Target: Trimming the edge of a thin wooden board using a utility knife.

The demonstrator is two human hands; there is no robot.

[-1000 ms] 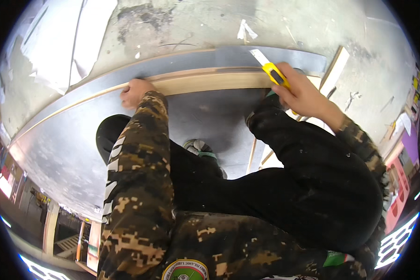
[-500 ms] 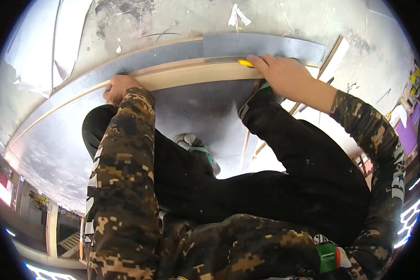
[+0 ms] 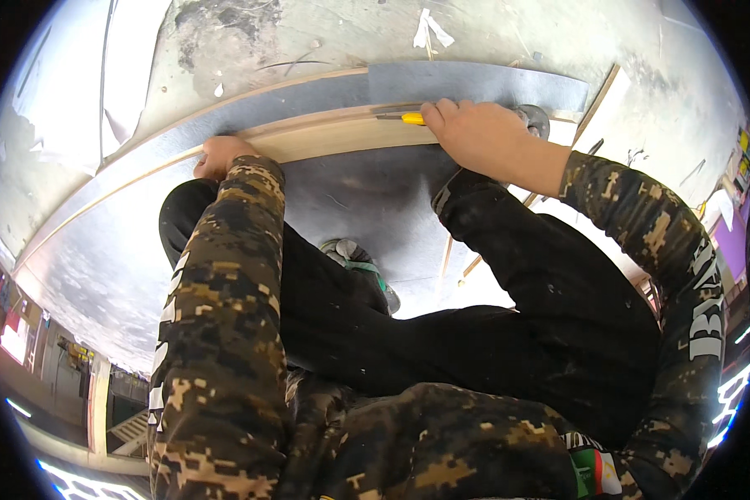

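Leftward along the wooden board (image 3: 329,138) the yellow cutter (image 3: 412,119) has been drawn, gripped by the right hand (image 3: 477,133); board toward the curled left hand (image 3: 225,156), grip unclear, isn't yet reached.

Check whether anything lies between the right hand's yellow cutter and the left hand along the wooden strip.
A thin dark streak shows by the yellow cutter, too fine to identify; past it, nothing visible blocks the wooden strip up to the left hand.

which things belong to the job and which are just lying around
Apparently in use:
yellow cutter, in the right hand
wooden strip, at the left hand
grey sheet beneath

Apparently lying about:
white scraps
white sheeting, upper left
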